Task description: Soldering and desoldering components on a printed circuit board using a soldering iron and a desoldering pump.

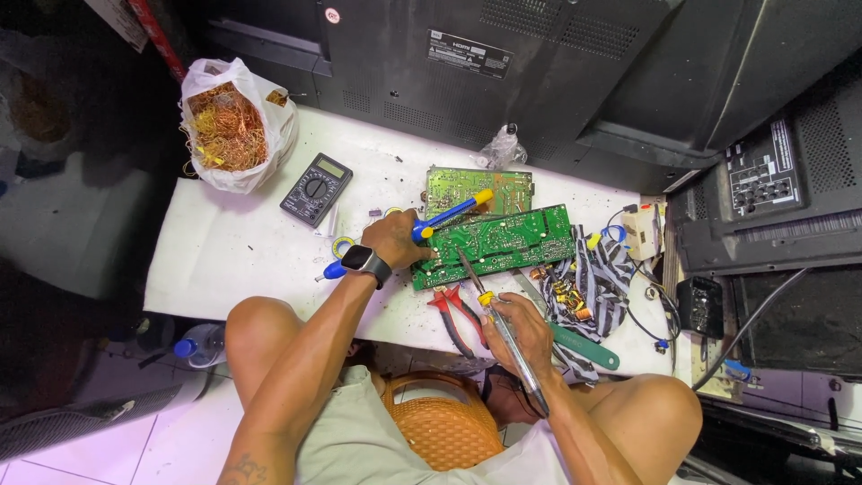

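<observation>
A green circuit board lies on the white bench, with a second green board behind it. My left hand, a dark watch on its wrist, grips a blue and yellow desoldering pump at the front board's left edge. My right hand holds a soldering iron with a yellow collar, its tip touching the front board near the middle. Red-handled pliers lie just left of my right hand.
A black multimeter and a plastic bag of copper wire scraps sit at the bench's left. A striped cloth with small parts and a green-handled tool lie right. Dark television backs stand behind. An orange basket sits between my knees.
</observation>
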